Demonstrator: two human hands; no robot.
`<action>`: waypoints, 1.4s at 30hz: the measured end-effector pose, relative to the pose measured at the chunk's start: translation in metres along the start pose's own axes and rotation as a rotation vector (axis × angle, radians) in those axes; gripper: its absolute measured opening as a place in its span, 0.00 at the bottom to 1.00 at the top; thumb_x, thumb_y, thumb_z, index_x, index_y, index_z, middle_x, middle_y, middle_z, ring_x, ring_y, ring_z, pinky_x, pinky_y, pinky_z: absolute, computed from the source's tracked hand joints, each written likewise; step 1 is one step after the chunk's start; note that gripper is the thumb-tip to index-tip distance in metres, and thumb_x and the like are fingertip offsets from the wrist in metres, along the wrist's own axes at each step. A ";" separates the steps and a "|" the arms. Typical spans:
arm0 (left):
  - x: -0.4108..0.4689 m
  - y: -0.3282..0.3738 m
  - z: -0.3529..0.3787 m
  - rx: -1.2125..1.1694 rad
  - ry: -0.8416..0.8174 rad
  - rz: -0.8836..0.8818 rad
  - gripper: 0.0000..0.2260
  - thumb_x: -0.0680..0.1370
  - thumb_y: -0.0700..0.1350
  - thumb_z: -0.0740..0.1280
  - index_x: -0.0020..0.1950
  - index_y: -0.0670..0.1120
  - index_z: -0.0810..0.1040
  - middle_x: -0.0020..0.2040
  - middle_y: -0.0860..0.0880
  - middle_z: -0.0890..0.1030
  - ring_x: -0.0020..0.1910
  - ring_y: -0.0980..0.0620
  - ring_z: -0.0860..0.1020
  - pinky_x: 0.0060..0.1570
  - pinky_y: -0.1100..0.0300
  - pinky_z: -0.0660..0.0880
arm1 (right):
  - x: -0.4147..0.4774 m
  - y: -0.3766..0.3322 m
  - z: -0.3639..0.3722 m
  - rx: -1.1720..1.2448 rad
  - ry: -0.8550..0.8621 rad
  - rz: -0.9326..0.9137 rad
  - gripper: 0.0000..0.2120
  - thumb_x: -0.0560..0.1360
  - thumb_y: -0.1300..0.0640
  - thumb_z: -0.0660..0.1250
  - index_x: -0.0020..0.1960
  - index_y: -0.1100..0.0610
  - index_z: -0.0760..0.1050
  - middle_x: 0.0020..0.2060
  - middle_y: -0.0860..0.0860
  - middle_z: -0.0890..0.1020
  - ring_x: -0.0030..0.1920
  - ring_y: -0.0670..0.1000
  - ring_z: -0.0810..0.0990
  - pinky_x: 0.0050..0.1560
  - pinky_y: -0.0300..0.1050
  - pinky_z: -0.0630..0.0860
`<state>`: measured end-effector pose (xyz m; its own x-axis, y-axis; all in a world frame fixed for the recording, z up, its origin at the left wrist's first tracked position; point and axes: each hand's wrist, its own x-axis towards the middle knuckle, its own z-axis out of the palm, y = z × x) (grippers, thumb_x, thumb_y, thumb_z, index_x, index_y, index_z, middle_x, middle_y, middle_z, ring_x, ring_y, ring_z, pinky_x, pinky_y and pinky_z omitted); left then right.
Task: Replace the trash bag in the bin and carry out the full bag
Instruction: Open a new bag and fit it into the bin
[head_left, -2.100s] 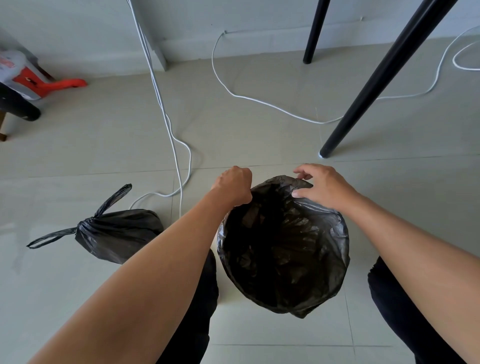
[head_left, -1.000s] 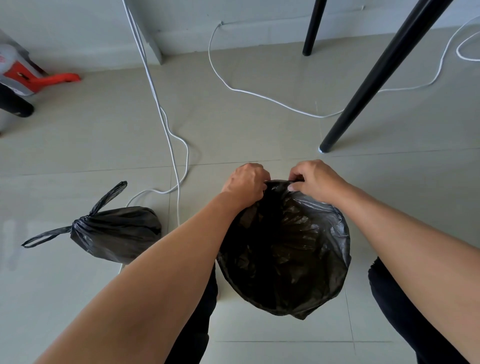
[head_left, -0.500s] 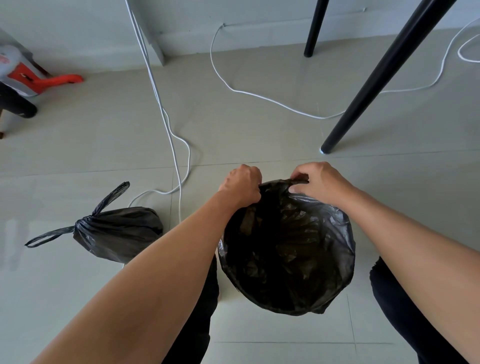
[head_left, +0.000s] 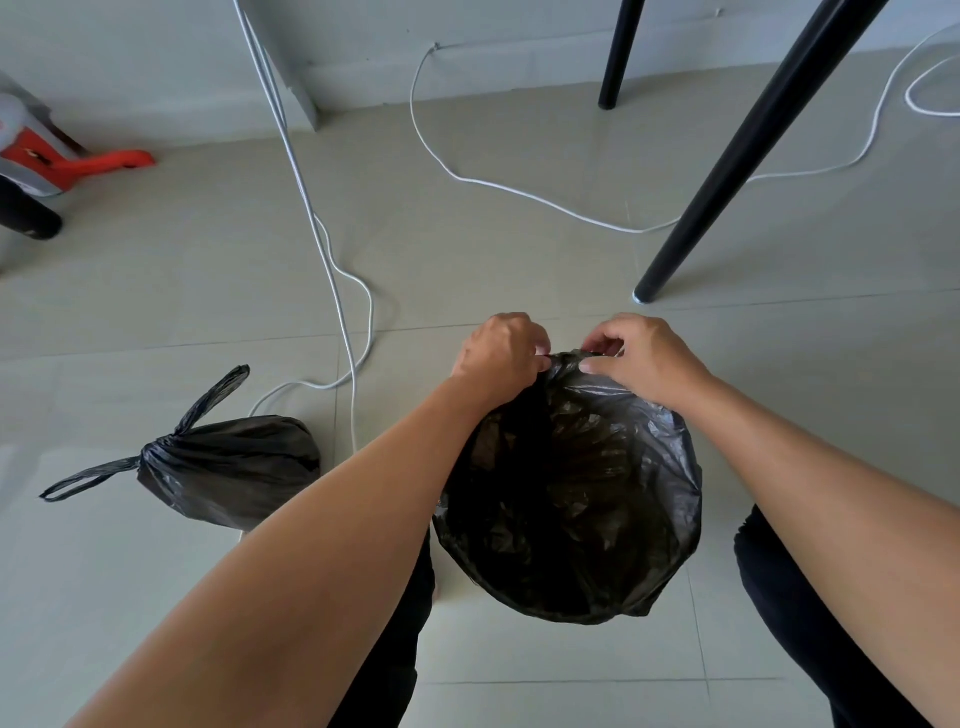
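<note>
left hand (head_left: 501, 359), right hand (head_left: 643, 359) closer together, pinching new bag (head_left: 613, 499)

The liner (head_left: 571, 493) in the near middle is glossy black, with grey sheen on its creases. To your left, the tied bag (head_left: 234, 467) is the same black. The floor (head_left: 519, 270) is pale grey-beige tile with thin darker joints. Far right, the table legs (head_left: 753, 150) are matt black; the cables (head_left: 519, 195) are white. Far left, the appliance (head_left: 47, 161) is red-orange and white. Your trousers (head_left: 810, 623) are black.
</note>
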<state>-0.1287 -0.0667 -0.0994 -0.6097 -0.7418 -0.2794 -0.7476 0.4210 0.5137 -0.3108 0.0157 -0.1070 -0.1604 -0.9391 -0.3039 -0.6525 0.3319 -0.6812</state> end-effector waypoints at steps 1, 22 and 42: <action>0.001 0.001 0.001 -0.011 0.004 -0.023 0.05 0.75 0.45 0.69 0.48 0.49 0.84 0.49 0.51 0.81 0.49 0.48 0.79 0.44 0.57 0.73 | 0.002 0.000 0.000 -0.002 -0.003 0.007 0.05 0.72 0.55 0.74 0.47 0.54 0.83 0.42 0.47 0.82 0.43 0.47 0.80 0.42 0.37 0.73; -0.004 -0.012 0.007 0.186 -0.090 0.047 0.07 0.76 0.41 0.68 0.51 0.45 0.83 0.50 0.46 0.80 0.51 0.43 0.78 0.47 0.54 0.75 | 0.005 -0.005 0.006 -0.275 -0.144 0.001 0.05 0.71 0.55 0.74 0.47 0.53 0.82 0.42 0.51 0.82 0.42 0.52 0.80 0.43 0.44 0.76; -0.007 -0.005 -0.013 0.053 -0.090 -0.066 0.11 0.73 0.49 0.72 0.54 0.50 0.79 0.51 0.51 0.79 0.49 0.49 0.77 0.46 0.57 0.72 | -0.007 0.001 -0.009 -0.061 -0.025 -0.016 0.20 0.65 0.52 0.80 0.54 0.54 0.79 0.48 0.48 0.79 0.48 0.48 0.78 0.49 0.39 0.73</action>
<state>-0.1178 -0.0702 -0.0897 -0.5783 -0.7198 -0.3840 -0.7981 0.4016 0.4491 -0.3168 0.0215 -0.0993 -0.1312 -0.9415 -0.3104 -0.6988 0.3099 -0.6446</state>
